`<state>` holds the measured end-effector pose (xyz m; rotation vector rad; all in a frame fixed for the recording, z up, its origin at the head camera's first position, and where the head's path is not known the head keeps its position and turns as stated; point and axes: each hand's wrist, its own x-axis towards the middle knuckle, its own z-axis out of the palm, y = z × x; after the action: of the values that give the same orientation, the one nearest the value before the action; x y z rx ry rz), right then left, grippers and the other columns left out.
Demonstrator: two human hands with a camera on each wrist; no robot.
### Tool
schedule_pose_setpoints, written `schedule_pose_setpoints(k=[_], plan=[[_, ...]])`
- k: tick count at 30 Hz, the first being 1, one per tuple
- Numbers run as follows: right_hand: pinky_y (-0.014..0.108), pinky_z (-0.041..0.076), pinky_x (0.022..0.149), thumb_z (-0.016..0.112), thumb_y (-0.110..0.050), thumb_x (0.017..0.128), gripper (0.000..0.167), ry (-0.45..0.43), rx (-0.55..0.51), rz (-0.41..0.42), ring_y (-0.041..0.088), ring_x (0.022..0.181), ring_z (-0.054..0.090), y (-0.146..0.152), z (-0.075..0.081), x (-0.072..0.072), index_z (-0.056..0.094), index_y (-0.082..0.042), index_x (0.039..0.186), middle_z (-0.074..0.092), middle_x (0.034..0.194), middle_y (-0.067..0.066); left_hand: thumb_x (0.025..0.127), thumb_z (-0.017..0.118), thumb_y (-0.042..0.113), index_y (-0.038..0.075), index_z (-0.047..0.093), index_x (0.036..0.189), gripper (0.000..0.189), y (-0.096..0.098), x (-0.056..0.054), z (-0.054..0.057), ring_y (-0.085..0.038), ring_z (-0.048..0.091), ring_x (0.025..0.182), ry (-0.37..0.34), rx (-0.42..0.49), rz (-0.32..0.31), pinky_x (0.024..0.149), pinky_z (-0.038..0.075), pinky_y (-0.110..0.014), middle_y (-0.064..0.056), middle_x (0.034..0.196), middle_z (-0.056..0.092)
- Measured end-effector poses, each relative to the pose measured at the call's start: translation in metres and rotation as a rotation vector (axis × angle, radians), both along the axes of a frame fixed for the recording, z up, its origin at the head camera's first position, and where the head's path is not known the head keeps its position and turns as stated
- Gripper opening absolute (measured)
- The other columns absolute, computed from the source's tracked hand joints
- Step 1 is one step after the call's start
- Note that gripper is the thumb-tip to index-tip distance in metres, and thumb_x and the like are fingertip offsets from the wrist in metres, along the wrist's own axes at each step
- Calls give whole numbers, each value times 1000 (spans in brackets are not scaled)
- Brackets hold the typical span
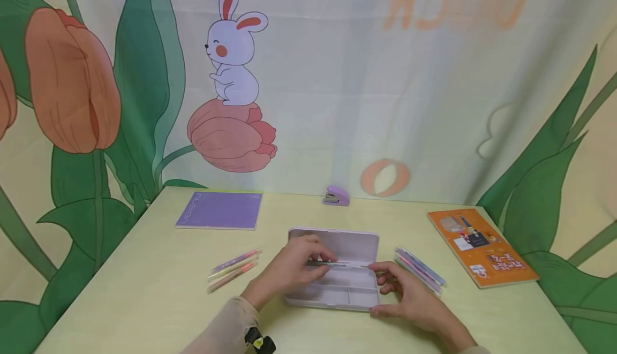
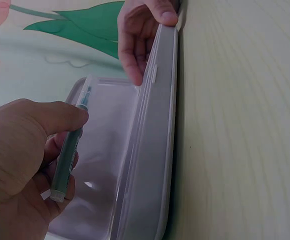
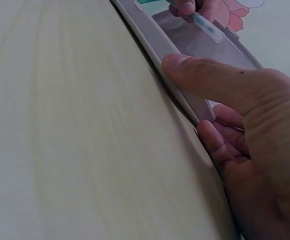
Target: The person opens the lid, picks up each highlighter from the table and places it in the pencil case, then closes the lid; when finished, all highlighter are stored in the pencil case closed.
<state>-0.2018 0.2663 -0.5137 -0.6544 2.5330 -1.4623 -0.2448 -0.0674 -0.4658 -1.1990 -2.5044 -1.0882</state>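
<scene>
An open pale lilac pencil case [image 1: 332, 307] lies on the table, its lid [image 1: 359, 244] raised at the back and its tray divided into compartments. My left hand [image 1: 289, 268] pinches a green marker [image 2: 66, 162] with a clear cap between thumb and fingers, over the case. In the head view the marker lies crosswise near the hinge line. At the case's right end, my right hand [image 1: 414, 298] grips it, the thumb on the front edge and the fingers at the side, as the right wrist view [image 3: 275, 130] also shows.
Several pens [image 1: 233, 269] lie left of the case, and several more [image 1: 421, 271] lie right of it. Farther back are a purple notebook [image 1: 220, 210], a small purple stapler [image 1: 336, 196] and an orange notebook [image 1: 482, 248]. A printed curtain [image 1: 313, 75] hangs behind the table.
</scene>
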Motion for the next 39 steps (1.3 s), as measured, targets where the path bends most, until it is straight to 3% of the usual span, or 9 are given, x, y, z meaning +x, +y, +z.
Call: schedule_pose_setpoints(k=[5,12,18,25,33,39], plan=[[24,57,97,103,-25,81,86,-5,6,-3,22,109,65,0,-1,0,58,-8,152,62,125,14,97,86,6,13,86,115,19,6,1,-2,-13,67,94,-19,3,7,83,62,-33,1,104,75],[23,57,98,103,-24,80,86,1,4,-6,22,109,65,2,-1,0,58,-7,152,63,125,14,97,86,8,13,86,115,19,13,-1,-7,-14,68,97,8,-29,8,84,58,-24,2,104,76],[24,57,97,103,-24,81,86,-6,2,-4,22,109,65,2,-2,-1,58,-8,152,63,125,14,96,88,11,12,83,119,23,14,1,-9,-19,70,99,5,-31,29,88,61,-32,0,108,76],[24,56,97,103,-25,81,86,6,8,-4,24,109,65,0,1,-1,58,-9,152,63,125,13,98,86,11,14,84,116,19,6,5,7,-19,70,97,26,18,50,86,60,-34,1,109,77],[23,56,97,103,-24,80,87,-8,4,-5,24,109,64,0,0,-2,58,-8,152,63,125,13,98,84,9,15,85,115,18,-18,2,26,-23,71,93,62,124,63,81,61,-39,0,104,77],[23,56,97,103,-25,80,88,-18,10,-8,24,109,64,1,0,-3,57,-9,153,63,126,12,95,87,8,16,85,115,21,-49,-4,31,-17,68,90,115,133,146,75,57,-32,4,103,76]])
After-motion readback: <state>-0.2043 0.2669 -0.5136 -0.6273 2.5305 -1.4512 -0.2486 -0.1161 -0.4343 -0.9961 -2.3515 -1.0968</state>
